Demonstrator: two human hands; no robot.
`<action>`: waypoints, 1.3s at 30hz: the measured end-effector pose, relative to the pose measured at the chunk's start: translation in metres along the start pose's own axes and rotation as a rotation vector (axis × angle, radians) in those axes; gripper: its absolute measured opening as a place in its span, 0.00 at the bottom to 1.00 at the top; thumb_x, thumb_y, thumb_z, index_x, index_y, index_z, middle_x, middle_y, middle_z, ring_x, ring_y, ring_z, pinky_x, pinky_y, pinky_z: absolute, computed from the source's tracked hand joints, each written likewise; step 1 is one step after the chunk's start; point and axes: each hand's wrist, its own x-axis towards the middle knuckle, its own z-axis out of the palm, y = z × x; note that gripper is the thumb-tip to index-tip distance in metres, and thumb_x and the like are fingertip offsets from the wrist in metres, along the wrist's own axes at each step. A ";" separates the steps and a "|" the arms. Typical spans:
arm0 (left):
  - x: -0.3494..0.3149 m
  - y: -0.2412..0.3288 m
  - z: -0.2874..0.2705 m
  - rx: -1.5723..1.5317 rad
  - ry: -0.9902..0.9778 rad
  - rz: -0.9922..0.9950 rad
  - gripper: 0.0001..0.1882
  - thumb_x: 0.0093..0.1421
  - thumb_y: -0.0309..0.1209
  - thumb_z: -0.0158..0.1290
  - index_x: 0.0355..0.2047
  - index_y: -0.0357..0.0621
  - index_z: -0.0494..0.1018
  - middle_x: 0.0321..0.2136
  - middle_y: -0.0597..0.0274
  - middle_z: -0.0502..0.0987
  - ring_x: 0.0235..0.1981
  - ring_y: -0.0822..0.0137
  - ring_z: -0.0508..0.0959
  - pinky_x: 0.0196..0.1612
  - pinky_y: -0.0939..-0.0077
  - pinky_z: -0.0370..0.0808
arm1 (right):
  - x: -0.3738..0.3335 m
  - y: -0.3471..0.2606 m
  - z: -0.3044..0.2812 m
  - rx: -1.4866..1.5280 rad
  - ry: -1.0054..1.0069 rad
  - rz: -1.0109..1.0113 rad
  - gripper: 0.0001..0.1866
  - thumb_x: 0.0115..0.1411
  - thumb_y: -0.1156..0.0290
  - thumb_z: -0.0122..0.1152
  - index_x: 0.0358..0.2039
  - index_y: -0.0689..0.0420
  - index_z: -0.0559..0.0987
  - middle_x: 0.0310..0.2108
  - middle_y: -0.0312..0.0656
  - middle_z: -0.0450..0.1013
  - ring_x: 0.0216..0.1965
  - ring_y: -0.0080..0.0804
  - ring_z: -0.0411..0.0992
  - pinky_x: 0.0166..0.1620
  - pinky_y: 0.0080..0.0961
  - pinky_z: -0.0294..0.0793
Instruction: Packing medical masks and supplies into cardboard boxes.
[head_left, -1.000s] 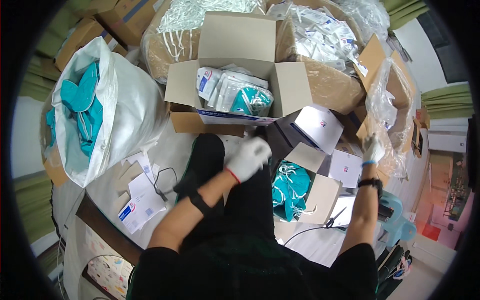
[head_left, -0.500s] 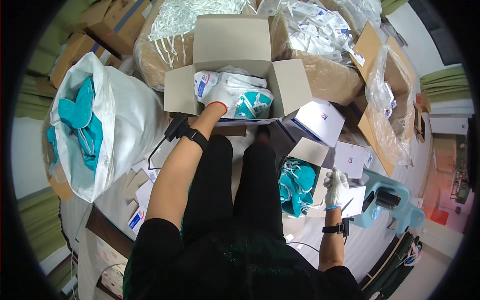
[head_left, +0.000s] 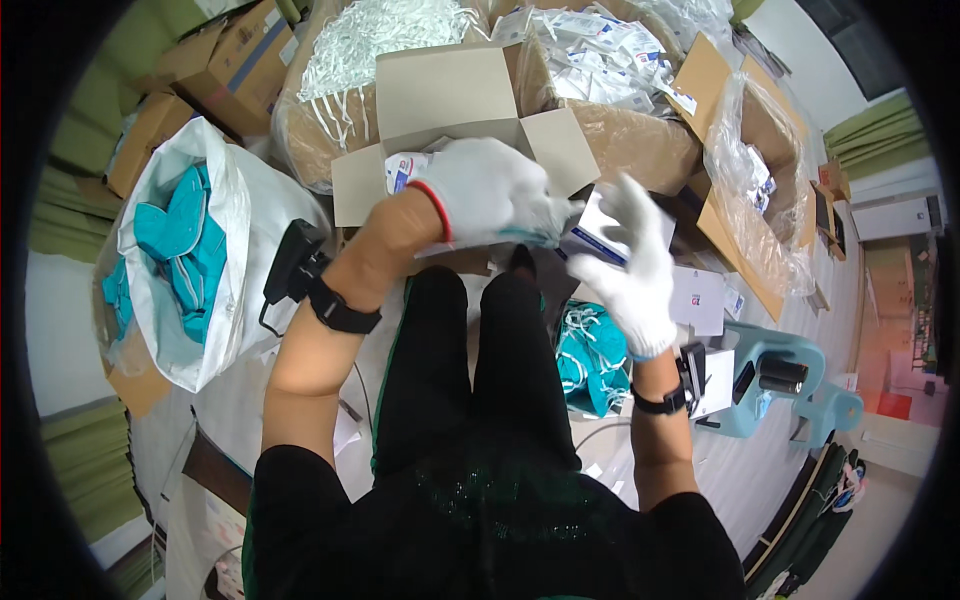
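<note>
My left hand, in a white glove with a red cuff, is over the front of an open cardboard box. Its fingers are curled, and a teal edge shows beneath them; the rest of that thing is hidden behind the hand. A printed white packet lies in the box beside the wrist. My right hand, also gloved in white, is raised with fingers spread and holds nothing. Below it stands a smaller box of teal fabric pieces with white straps.
A white sack of teal pieces stands at left. Behind are plastic-lined cartons, one with white straps, another with white packets. At right are an open carton, a white box and a pale blue stool.
My left hand has come up and right from inside the box, now with a teal edge under its fingers. My right hand has moved up and inward, opening from a closed shape.
</note>
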 end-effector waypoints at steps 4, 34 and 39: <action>-0.027 0.038 -0.001 -0.131 0.149 -0.067 0.13 0.51 0.39 0.57 0.29 0.42 0.77 0.24 0.49 0.78 0.29 0.52 0.79 0.33 0.61 0.75 | -0.007 -0.013 0.031 0.311 -0.130 0.191 0.10 0.60 0.71 0.59 0.39 0.64 0.76 0.29 0.36 0.76 0.32 0.20 0.71 0.41 0.19 0.72; -0.171 0.123 0.142 -0.203 -0.282 -0.657 0.24 0.50 0.56 0.54 0.30 0.47 0.74 0.29 0.50 0.79 0.34 0.49 0.80 0.38 0.57 0.75 | -0.168 0.028 0.069 0.538 -0.109 0.665 0.12 0.61 0.69 0.59 0.38 0.66 0.79 0.37 0.44 0.77 0.37 0.27 0.75 0.41 0.24 0.74; -0.161 0.115 0.148 -0.274 -0.313 -0.621 0.25 0.53 0.55 0.52 0.31 0.44 0.78 0.29 0.48 0.79 0.34 0.48 0.79 0.38 0.59 0.75 | -0.173 0.041 0.065 0.787 -0.287 0.659 0.11 0.61 0.68 0.59 0.34 0.65 0.80 0.32 0.41 0.75 0.34 0.27 0.74 0.40 0.23 0.73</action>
